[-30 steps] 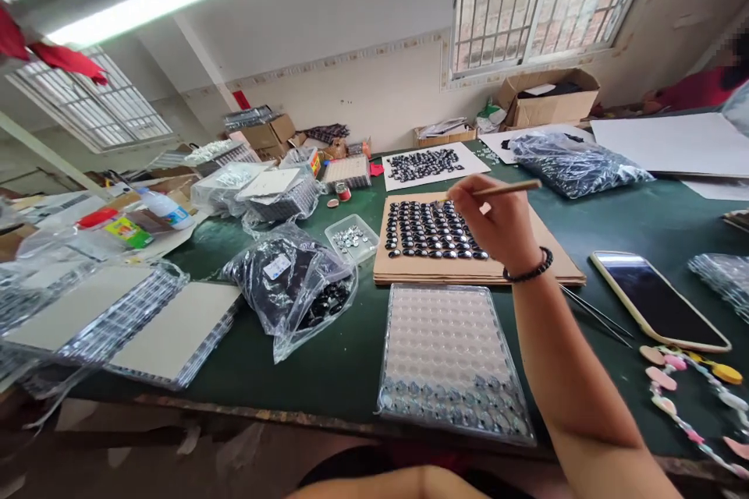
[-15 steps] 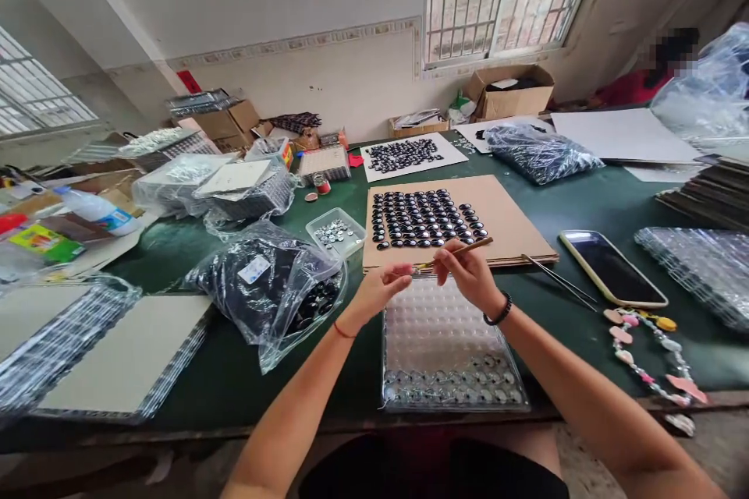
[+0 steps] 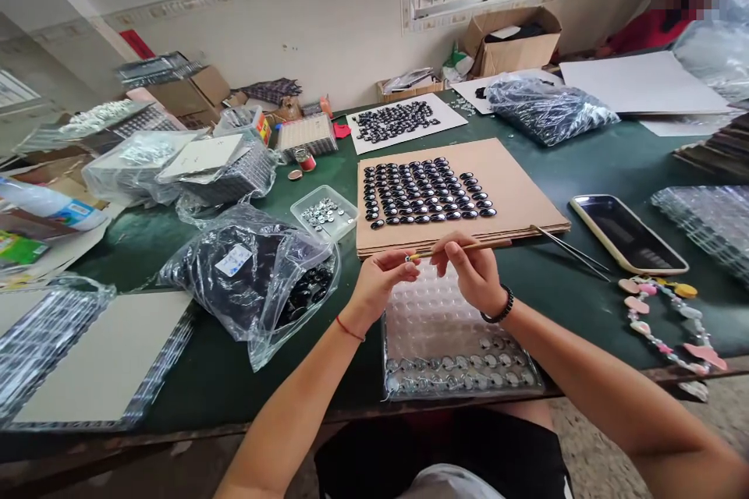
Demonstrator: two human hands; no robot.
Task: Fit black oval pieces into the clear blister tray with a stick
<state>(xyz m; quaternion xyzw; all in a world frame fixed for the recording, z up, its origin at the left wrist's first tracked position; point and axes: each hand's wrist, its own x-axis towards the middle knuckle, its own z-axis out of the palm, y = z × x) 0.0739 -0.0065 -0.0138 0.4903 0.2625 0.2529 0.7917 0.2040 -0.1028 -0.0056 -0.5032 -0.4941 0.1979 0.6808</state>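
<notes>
My left hand [image 3: 386,277] pinches a small shiny piece [image 3: 408,258] between thumb and fingertips. In my right hand [image 3: 468,271] is a thin brown stick [image 3: 483,245], its yellowish tip touching or nearly touching that piece. Below both hands lies a clear plastic tray [image 3: 433,312] with round pockets; the nearest rows hold round pieces with thin loops. Just beyond the hands, shiny black oval pieces [image 3: 427,191] stand in rows on a stack of brown cardboard [image 3: 520,195]. An open plastic box [image 3: 326,214] of small silvery pieces sits to the left.
A plastic bag of black pieces [image 3: 251,273] lies left of my hands. Tweezers [image 3: 573,249], a phone [image 3: 629,234] and a beaded strap [image 3: 637,304] are at the right. White board with black pieces [image 3: 403,121] is farther back. A person in red [image 3: 649,31] is at the far right.
The view has tilted downward and shifted slightly. The small piece in my left hand shows more clearly, with the stick's tip at it. Both hands keep their grips.
</notes>
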